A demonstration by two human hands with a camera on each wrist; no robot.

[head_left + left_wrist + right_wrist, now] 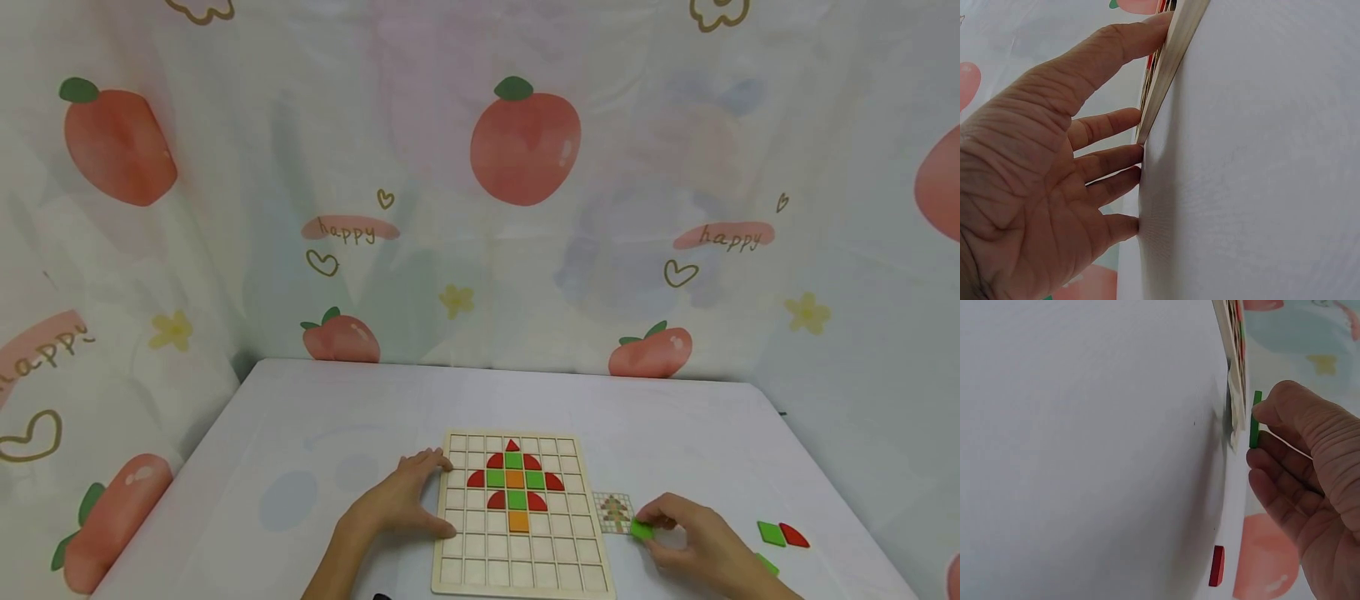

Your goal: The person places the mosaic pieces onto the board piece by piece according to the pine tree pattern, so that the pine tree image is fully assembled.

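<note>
A wooden grid board (558, 550) lies on the table, with red, green and orange tiles set in its cells in a tree shape. My left hand (401, 496) rests at the board's left side, thumb and fingers spread and touching its edge; the left wrist view shows the fingertips (1125, 226) along that edge. To the right of the board, my right hand (693, 542) pinches a green square tile (642, 529) between thumb and fingers. In the right wrist view this green tile (1255, 419) stands edge-on, raised off the table.
A small pattern card (613, 512) printed with a tree lies against the board's right side. Farther right are a green square tile (771, 533), a red quarter-round tile (794, 535) and another green tile (767, 563) partly hidden by my right arm. Printed cloth hangs around the table.
</note>
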